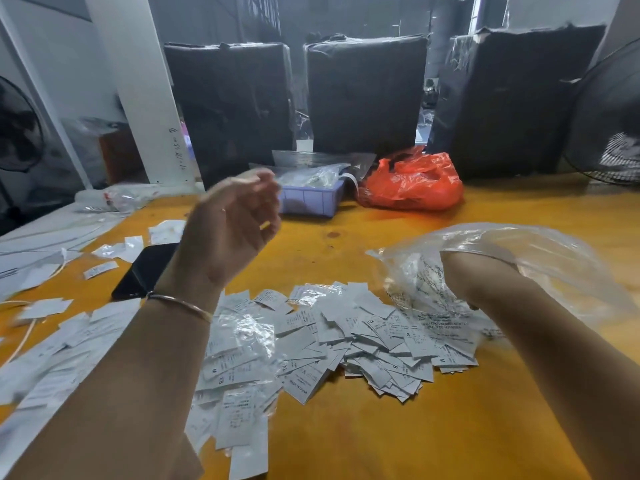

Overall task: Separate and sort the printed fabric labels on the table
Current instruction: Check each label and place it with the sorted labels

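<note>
A heap of white printed labels (pixel 346 337) lies at the lower middle of a yellow table (pixel 381 427). The left hand (pixel 235 216) is raised at centre left, blurred, fingers loosely curled. At right, the right hand is inside a clear plastic bag (pixel 502 268), hidden. A black phone (pixel 145 271) lies beside the left wrist

You face an orange-yellow table (pixel 346 427). At its far edge stand three dark wrapped blocks (pixel 367 95), with a white pillar (pixel 138 84) to your left, a fan (pixel 613 123) at right, and dim grey light beyond.
</note>
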Tool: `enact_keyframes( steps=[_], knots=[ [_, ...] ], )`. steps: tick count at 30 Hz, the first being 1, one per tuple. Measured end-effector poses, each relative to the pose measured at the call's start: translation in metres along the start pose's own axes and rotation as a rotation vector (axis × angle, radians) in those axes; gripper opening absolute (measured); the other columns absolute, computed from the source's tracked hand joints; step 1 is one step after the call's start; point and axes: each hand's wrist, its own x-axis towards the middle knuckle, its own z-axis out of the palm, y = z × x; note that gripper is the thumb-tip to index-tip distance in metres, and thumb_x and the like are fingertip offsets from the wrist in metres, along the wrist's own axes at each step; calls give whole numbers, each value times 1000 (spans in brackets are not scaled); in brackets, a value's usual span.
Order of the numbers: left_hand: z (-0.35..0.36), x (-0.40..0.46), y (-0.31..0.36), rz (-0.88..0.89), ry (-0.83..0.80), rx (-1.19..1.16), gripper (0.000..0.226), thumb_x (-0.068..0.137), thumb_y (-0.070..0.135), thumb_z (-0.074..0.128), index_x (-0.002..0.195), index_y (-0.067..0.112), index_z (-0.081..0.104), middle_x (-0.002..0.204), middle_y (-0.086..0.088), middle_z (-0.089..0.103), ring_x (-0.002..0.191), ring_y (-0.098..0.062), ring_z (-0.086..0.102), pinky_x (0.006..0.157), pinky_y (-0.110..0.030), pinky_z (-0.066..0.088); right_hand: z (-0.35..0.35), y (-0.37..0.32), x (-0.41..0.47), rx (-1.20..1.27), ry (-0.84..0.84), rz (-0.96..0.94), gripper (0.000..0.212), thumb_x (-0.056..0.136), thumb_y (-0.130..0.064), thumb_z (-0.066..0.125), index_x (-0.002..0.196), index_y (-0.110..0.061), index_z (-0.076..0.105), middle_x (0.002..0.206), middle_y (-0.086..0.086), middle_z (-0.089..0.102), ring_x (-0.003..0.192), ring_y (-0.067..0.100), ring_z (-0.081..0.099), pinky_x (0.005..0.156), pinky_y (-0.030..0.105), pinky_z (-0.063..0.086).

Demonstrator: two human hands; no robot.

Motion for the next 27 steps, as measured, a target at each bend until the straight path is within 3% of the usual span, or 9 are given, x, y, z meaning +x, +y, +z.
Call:
enact_keyframes(
  steps=[3,5,7,9,11,15,22,24,27],
  knots=[
    [-4,-8,-26,-23,5,874,20,94,5,52,91,13,71,86,-2,75,77,-10,68,64,-15,51,-2,-5,-17,-113,16,-97,29,80,8,48,57,-10,44,52,4,52,48,16,45,40,17,29],
    [-4,-10,-37,7,-48,1116,16,92,0,56,95,8,70,86,-2,74,75,-6,68,65,-13,51,-4,-9,-24,-138,120,-164,28,77,9,47,58,-12,44,55,3,49,50,16,45,42,19,28],
    [-2,-11,-43,12,-116,1152,15,91,1,58,97,7,70,88,-1,73,77,-6,68,70,-15,53,-7,-12,-25,-90,259,-225,22,78,3,52,63,-13,54,60,1,51,54,19,48,46,20,32],
    [-1,-10,-47,24,-164,1210,15,92,5,60,98,13,70,90,2,73,82,-7,68,73,-19,55,-8,-14,-24,159,321,-343,13,82,-9,64,73,-18,67,58,-1,61,55,20,60,51,23,45],
    [1,-9,-51,19,-201,1293,14,92,13,63,101,19,70,94,7,72,87,-4,66,76,-20,55,-6,-17,-25,557,183,-505,9,83,-18,71,75,-21,72,57,1,68,48,16,65,50,27,52],
    [1,-10,-58,-49,-236,1307,33,85,31,72,117,28,63,109,16,65,99,4,61,78,-20,55,1,-23,-21,1086,-147,-636,13,74,-21,76,82,-11,75,68,9,73,49,18,65,39,19,39],
    [4,-13,-53,-245,-426,1227,70,67,48,82,130,32,56,120,16,65,108,7,60,87,-17,53,16,-28,-9,1294,-339,-587,27,61,-30,78,84,-15,78,69,8,70,53,11,57,45,18,39],
    [8,-14,-56,-235,-425,1253,65,69,44,82,127,28,59,116,13,68,103,6,63,83,-15,53,17,-29,-8,1347,-370,-594,29,60,-29,78,85,-14,78,71,8,70,53,10,56,46,17,39],
    [14,-14,-61,-106,-353,1241,29,81,24,77,108,19,70,100,7,74,91,0,69,82,-21,56,19,-30,-7,1390,-408,-604,29,62,-26,78,87,-11,78,75,8,71,55,11,57,47,18,40]
  ],
)
